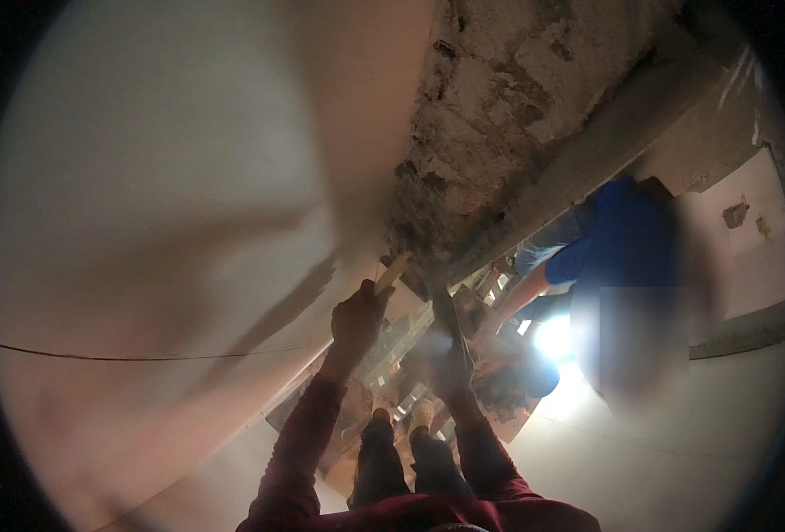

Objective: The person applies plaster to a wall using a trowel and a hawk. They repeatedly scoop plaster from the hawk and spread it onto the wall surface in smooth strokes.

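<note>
Your left hand is clamped on a pale yellow, stick-like piece at mid-frame. Your right hand blurs below a long, narrow grey tool; I can't tell whether it grips it. A loose hold could drop either toward your feet, lower centre. Knocked, the pitted, crumbly masonry at upper centre might shed grit; smooth wall fills the left.
</note>
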Demonstrator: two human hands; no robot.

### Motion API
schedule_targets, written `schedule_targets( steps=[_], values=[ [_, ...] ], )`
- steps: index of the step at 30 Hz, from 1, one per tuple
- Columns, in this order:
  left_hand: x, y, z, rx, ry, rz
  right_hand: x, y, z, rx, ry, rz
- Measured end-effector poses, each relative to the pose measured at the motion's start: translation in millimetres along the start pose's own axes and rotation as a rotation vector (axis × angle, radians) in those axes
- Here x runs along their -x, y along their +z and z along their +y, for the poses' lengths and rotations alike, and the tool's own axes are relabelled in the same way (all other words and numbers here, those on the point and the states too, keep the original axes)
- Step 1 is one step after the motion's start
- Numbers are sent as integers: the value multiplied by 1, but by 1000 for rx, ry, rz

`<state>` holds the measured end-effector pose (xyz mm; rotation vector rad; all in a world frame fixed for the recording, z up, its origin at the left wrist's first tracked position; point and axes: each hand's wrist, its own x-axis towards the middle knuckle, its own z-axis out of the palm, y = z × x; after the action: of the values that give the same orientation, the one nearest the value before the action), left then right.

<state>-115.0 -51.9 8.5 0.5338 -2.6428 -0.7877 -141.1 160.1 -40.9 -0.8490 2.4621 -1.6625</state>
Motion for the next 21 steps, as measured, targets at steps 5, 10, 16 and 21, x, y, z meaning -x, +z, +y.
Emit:
schedule_targets(
  steps=[5,10,16,21],
  values=[
    [11,0,16,189,-59,-86,15,-12,-10,32,-118,51],
    [13,-13,33,320,-40,-102,17,-18,-49,34,-101,87],
    [-1,-35,59,223,-18,-154,47,-24,-27,5,26,66],
    [0,-42,65,183,-27,-127,21,-39,-73,391,-152,23]
  ],
)
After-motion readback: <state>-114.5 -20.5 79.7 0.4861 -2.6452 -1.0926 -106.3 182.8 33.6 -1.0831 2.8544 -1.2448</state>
